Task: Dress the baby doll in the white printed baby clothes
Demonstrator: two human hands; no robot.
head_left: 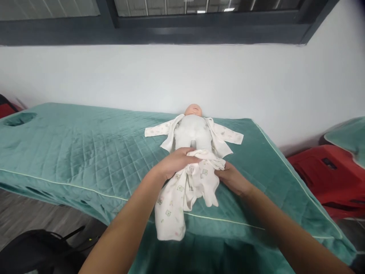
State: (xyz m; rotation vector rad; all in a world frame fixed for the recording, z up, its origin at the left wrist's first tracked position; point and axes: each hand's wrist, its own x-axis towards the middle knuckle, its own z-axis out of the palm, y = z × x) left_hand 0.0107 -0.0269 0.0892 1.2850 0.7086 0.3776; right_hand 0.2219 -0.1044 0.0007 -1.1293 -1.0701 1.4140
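A baby doll (194, 129) lies on its back, its head by the wall and its legs toward me. Its body is pale grey-white. An open white baby top (225, 134) with a small print is spread out around it, sleeves stretched to both sides. My left hand (180, 161) and my right hand (229, 176) are closed on the bunched waist of white baby pants (171, 213) with an animal print. The pants are at the lower end of the doll, and one leg hangs over the bed edge. The doll's feet are hidden by cloth and hands.
Under the doll is a bed with a green quilted cover (94, 152), with a face hole (20, 119) at the far left. A red plastic object (327, 175) stands right of the bed. Something black (37, 251) is on the floor at lower left. A white wall (114, 76) runs behind.
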